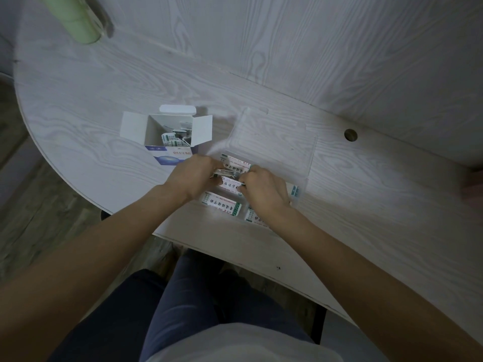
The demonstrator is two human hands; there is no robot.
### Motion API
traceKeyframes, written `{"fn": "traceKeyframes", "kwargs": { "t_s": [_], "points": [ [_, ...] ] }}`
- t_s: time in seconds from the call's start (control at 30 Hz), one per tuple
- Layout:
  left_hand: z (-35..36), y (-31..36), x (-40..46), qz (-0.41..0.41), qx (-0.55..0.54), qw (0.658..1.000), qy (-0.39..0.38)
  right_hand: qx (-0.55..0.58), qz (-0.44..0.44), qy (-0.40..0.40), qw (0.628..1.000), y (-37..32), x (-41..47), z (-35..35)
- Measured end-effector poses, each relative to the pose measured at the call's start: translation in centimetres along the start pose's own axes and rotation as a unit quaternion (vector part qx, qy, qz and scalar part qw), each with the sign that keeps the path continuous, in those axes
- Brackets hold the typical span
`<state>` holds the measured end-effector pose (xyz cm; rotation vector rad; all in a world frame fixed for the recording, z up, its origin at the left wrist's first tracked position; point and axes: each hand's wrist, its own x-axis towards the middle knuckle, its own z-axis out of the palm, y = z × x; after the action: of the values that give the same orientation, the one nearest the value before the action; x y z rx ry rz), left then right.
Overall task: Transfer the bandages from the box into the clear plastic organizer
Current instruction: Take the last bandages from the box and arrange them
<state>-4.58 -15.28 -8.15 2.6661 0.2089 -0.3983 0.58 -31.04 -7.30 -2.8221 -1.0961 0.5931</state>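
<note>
Head camera is showing the left hand [194, 176] and right hand [264, 190] pinching a stack of bandages [224, 173] between curled fingers in the middle of the frame, over the clear plastic organizer [271, 152]. More bandages are sitting inside the open box [167, 134], just left of it.

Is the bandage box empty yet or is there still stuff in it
Not empty. The box stands open, flaps spread, with several wrapped bandages still inside.

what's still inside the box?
A few wrapped bandages lie at the bottom of the open box. Its near wall hides whatever lies against it.
</note>
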Motion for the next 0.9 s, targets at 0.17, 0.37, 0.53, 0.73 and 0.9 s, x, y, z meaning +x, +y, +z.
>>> {"fn": "traceKeyframes", "kwargs": {
  "t_s": [0.17, 0.37, 0.53, 0.73, 0.9],
  "points": [
    [-0.2, -0.4, 0.0, 0.01, 0.007, 1.0, -0.003, -0.001, 0.006, -0.005, 1.0, 0.0, 0.0, 0.1],
    [-0.4, -0.4, 0.0, -0.009, 0.006, 1.0, -0.009, 0.029, 0.016, -0.014, 0.999, -0.2, -0.3, 0.0],
    [-0.6, -0.4, -0.1, -0.01, -0.029, 0.999, -0.011, 0.044, 0.021, -0.016, 0.999, -0.2, -0.4, -0.2],
    [-0.8, -0.3, -0.8, -0.001, -0.072, 0.997, 0.014, 0.049, 0.032, -0.016, 0.998, -0.2, -0.6, -0.5],
    [-1.3, -0.2, -1.2, -0.004, -0.089, 0.995, 0.035, 0.049, 0.03, -0.007, 0.998, -0.3, -0.7, -0.6]
  ]
}}
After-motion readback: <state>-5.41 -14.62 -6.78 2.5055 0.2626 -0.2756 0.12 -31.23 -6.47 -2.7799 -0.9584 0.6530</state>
